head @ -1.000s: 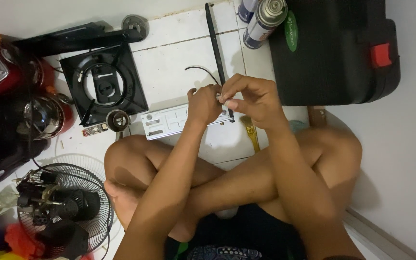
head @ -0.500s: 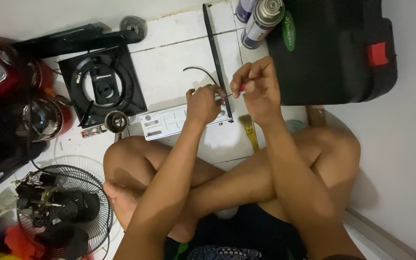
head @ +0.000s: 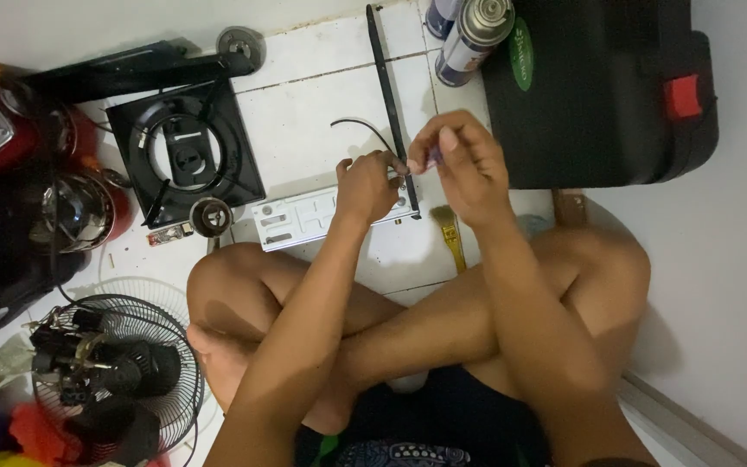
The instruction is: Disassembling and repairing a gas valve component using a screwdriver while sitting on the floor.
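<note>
The right hand (head: 464, 164) is lifting away from the left hand (head: 367, 183) since a moment ago, pinching a tiny part I cannot identify. The left hand is pressing closed on the white metal plate (head: 304, 216), which is lying on the floor tiles (head: 304, 121). The plate is looking stiff and light, best held at its edge.

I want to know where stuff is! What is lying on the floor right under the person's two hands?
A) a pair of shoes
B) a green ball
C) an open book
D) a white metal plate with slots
D: the left hand and right hand meet just above a white metal plate with slots, lying on the tiled floor.
</note>
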